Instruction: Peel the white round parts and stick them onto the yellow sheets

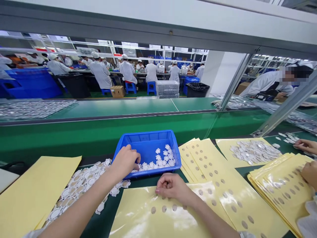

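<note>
My left hand point(127, 161) reaches over the near left rim of a blue plastic bin point(146, 136), fingers curled down by the small white ring-shaped pieces point(164, 158) inside. Its fingertips are partly hidden, so I cannot tell what they hold. Over a glossy yellow sheet point(138, 224) in front of the bin, my right hand point(173, 189) is closed, thumb and forefinger pinched together; anything between them is too small to make out. A row of round grey-brown stickers point(164, 209) runs across this sheet just below the hand.
Left of the bin lies a heap of white pieces point(81, 185), beside a blank yellow sheet point(32, 191). More sheets with round stickers point(210, 165) spread to the right. A co-worker's hands point(307, 145) are at the far right near another pile point(255, 152). A metal post point(235, 79) stands behind.
</note>
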A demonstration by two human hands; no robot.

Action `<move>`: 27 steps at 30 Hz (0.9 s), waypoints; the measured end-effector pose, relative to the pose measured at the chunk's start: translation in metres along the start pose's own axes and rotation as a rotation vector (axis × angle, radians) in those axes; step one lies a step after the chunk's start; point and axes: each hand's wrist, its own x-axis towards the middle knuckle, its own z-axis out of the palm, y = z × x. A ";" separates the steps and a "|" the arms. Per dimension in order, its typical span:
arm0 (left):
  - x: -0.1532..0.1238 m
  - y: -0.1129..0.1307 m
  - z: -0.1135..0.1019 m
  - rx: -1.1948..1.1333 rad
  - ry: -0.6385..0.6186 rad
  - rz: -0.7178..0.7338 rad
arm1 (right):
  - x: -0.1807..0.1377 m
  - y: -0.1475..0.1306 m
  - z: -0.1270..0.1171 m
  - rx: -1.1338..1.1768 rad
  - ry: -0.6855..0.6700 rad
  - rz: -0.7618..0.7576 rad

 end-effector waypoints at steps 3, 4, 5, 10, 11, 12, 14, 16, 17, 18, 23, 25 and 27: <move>0.004 -0.001 -0.002 -0.074 -0.006 -0.008 | 0.000 -0.001 0.001 0.012 0.005 -0.006; 0.003 0.001 -0.004 -0.110 0.008 -0.013 | 0.000 -0.001 0.001 0.023 0.003 -0.002; 0.000 0.006 -0.006 -0.147 0.032 -0.022 | 0.000 -0.001 0.000 0.041 0.002 0.008; -0.049 0.061 0.000 -0.601 0.487 -0.227 | 0.000 -0.005 -0.005 0.206 -0.028 0.064; -0.063 0.074 0.008 -0.828 0.592 -0.289 | 0.000 -0.007 -0.007 0.247 -0.030 0.050; -0.076 0.085 0.017 -1.007 0.519 -0.301 | -0.001 -0.008 -0.008 0.287 -0.031 0.030; -0.095 0.099 0.039 -1.220 0.382 -0.385 | -0.001 -0.010 -0.010 0.350 -0.029 -0.004; -0.104 0.102 0.058 -1.346 0.290 -0.478 | -0.001 -0.011 -0.011 0.357 -0.028 -0.013; -0.105 0.101 0.065 -1.391 0.266 -0.516 | -0.001 -0.010 -0.011 0.340 -0.028 -0.009; -0.104 0.099 0.071 -1.432 0.249 -0.545 | -0.001 -0.009 -0.010 0.315 -0.022 -0.006; -0.096 0.090 0.076 -1.540 0.174 -0.597 | 0.000 -0.003 0.001 0.215 0.073 0.039; -0.096 0.090 0.075 -1.544 0.160 -0.595 | 0.000 -0.001 0.005 0.203 0.121 0.052; -0.097 0.090 0.076 -1.551 0.165 -0.590 | 0.000 0.002 0.009 0.188 0.147 0.051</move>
